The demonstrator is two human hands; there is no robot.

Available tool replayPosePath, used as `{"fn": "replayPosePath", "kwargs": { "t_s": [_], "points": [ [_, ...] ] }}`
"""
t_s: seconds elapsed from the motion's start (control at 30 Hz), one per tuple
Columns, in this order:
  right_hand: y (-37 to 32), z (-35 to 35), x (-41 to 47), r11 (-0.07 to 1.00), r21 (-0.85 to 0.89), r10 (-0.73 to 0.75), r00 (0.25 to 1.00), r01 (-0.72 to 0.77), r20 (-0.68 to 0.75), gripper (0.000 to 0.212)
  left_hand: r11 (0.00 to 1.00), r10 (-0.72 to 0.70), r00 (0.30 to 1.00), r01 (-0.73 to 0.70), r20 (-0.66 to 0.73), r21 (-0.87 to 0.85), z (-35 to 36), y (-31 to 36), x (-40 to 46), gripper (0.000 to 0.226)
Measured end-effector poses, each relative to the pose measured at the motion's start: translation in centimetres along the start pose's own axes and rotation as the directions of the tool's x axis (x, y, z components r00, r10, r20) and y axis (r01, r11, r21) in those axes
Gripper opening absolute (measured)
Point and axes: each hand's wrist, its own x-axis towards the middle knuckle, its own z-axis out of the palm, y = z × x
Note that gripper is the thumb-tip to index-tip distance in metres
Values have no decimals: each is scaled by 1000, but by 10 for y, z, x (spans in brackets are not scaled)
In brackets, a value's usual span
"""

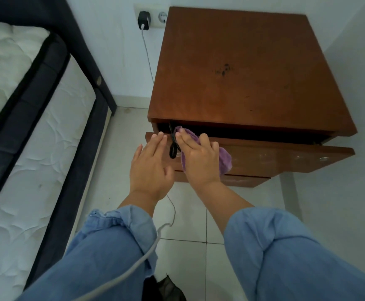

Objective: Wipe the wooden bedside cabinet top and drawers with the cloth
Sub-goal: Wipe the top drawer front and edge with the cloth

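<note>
Brown wood, dull and scuffed: bedside cabinet point(249, 68) against a pale wall, seen from above, dark blotches near the middle of the top. Top drawer point(275, 158) pulled out a little, interior black and unreadable (only a dark gap under the top edge). Lower drawer front barely peeking beneath, mostly cut off by the one above.

To the left, a bed point(23, 118) with quilted white mattress and dark frame, running out of view. Pale tiled floor point(183, 253) below, grout lines faint. Denim sleeves at the bottom edge, cropped by the picture.

Right hand point(199, 157) laid flat over a purple cloth point(225, 161), fingers point(186, 140) spread and extended, pressing the cloth against the drawer's front and upper lip near its left end. Cloth bunched under the palm, showing past the fingertips and beyond the far side of the hand; most of it hidden. Left hand point(151, 168) just beside, open and empty, fingertips resting on the drawer's left corner.

Between the two hands, a black looped strap point(173, 146) hanging out of the drawer gap; hard to say what it belongs to.

On the wall, a double socket with a black charger point(144, 21) plugged in, white cable point(149, 61) trailing down behind the cabinet and across the floor. Small metal knob point(324, 159) at the drawer's right end.
</note>
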Motion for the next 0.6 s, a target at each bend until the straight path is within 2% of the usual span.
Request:
{"fn": "replayPosePath", "kwargs": {
  "t_s": [0.1,0.2,0.27,0.33,0.43,0.5,0.6],
  "points": [
    [12,6,-14,991,30,-125,984,130,-128,56,1000,6,1000,-6,10,-10,-1,-3,1,72],
    [25,5,-43,982,15,-184,977,186,-107,45,999,8,999,-9,36,37,3,-2,-2,73],
    [43,1,-64,997,-7,-82,996,82,-28,48,990,26,999,-30,31,140,7,3,-8,78],
    [63,-5,-78,994,-17,108,994,-108,19,50,974,50,998,-58,41,219,13,12,-19,83],
    [91,-19,-91,925,-37,379,925,-378,20,54,959,87,987,-120,135,258,29,30,-35,88],
    [105,-29,-95,878,-36,479,877,-477,36,58,951,108,978,-154,179,267,36,43,-36,87],
    [122,-34,-94,840,-25,543,838,-542,46,63,947,128,971,-180,202,268,42,62,-26,83]
  ]
}}
